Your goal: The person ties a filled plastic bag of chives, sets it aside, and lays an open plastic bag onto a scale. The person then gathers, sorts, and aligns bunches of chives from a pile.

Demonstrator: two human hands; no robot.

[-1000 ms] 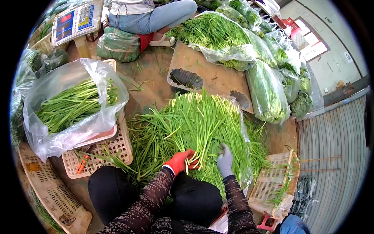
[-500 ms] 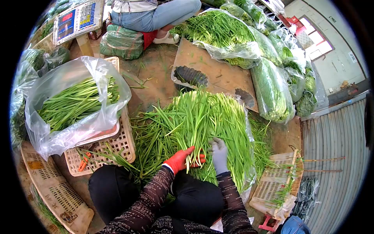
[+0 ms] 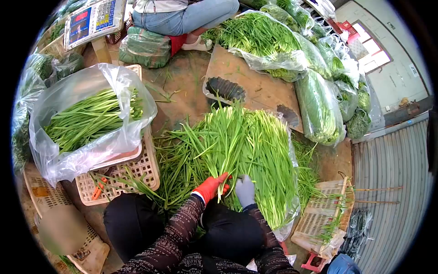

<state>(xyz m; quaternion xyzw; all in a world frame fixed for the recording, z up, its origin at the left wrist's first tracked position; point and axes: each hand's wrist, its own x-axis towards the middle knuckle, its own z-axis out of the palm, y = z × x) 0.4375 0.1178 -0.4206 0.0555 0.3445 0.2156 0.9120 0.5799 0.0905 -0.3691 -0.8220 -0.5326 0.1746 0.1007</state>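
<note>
A broad pile of long green stalks lies in front of my knees, pale ends at its upper right, on a clear plastic sheet. My left hand, in a red glove, is closed round the lower ends of a small bunch of stalks. The bunch fans upward over the pile. Just right of it my right hand, in a grey glove, is close to the bunch's lower end; its fingertips are bent and partly hidden. Looser, darker stalks lie to the left.
An open plastic bag of stalks stands on a crate at the left, near an orange-handled tool. A scale and a seated person are at the top. Bagged greens and another crate are at the right.
My right hand has moved left and down from the pile, close to my left hand. The bunch in my left hand has become narrower at its lower end.
</note>
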